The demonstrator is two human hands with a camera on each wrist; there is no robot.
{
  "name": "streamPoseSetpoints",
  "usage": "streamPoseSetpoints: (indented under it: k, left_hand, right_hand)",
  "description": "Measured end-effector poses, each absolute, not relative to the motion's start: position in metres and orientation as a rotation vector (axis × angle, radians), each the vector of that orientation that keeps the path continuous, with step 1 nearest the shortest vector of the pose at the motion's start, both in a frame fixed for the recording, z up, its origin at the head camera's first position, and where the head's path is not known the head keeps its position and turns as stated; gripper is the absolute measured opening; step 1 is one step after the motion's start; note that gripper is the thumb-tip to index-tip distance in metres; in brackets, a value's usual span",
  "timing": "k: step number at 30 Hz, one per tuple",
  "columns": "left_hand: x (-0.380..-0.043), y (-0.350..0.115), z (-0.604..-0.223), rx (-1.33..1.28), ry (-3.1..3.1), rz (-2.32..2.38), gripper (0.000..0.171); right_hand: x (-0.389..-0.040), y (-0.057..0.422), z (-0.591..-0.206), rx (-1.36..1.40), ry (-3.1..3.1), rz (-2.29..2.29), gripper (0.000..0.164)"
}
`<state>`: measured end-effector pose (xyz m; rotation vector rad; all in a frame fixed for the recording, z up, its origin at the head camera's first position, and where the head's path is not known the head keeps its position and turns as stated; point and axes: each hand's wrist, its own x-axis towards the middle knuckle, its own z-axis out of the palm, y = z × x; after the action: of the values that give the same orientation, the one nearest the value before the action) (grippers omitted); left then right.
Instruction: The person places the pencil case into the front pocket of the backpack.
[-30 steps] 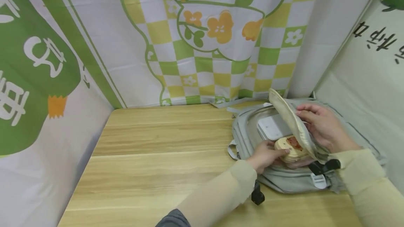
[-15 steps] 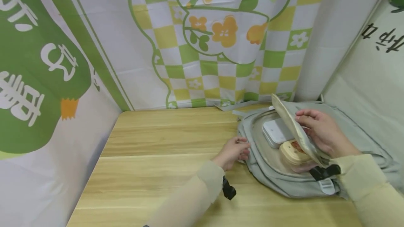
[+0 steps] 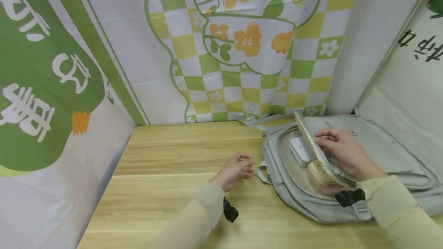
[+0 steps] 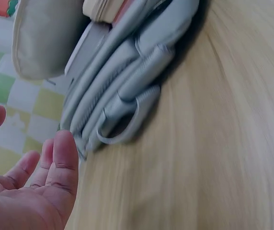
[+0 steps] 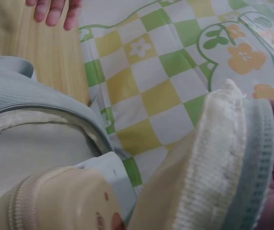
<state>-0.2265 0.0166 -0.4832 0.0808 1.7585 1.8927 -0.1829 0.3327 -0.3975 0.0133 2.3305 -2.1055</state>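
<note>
A grey backpack (image 3: 377,137) lies on the table with its front compartment unzipped. My right hand (image 3: 342,151) holds the lifted front flap (image 3: 313,145) by its edge, thumb and fingers on either side. Inside the compartment sit a white box (image 3: 301,150) and a cream zipped case (image 3: 319,172), partly hidden behind the flap. Something pinkish beneath the case is too hidden to name. My left hand (image 3: 233,170) hovers over the table left of the backpack, fingers relaxed and holding nothing. In the left wrist view, a fabric loop (image 4: 139,117) on the backpack's side appears beyond the fingers (image 4: 65,165).
The wooden table (image 3: 173,191) extends to the left of the backpack. Grey straps (image 3: 259,120) trail behind the bag toward a checked, flowered curtain (image 3: 232,83). Fabric walls enclose the left and right sides.
My left hand has let go of the cream case, come out of the backpack and moved left over the table. The right hand keeps hold of the flap, which now covers more of the case.
</note>
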Motion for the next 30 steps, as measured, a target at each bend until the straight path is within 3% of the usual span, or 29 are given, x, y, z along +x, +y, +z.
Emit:
streamPoseSetpoints:
  k: [3, 8, 12, 30]
  left_hand:
    - [-0.227, 0.006, -0.485, 0.060, 1.784, 1.874, 0.046]
    - [-0.228, -0.006, -0.486, 0.049, 1.826, 1.860, 0.046]
    - [-0.227, -0.011, -0.488, 0.048, 1.823, 1.878, 0.046]
    - [-0.228, -0.025, -0.495, 0.027, 1.832, 1.862, 0.047]
  right_hand:
    - [-0.185, 0.325, -0.402, 0.030, 2.443, -1.974, 0.007]
    - [-0.189, 0.311, -0.409, 0.047, 2.610, -1.751, 0.024]
    - [-0.191, 0.302, -0.410, 0.069, 2.693, -1.627, 0.028]
    - [-0.202, 0.284, -0.421, -0.032, 2.827, -1.396, 0.023]
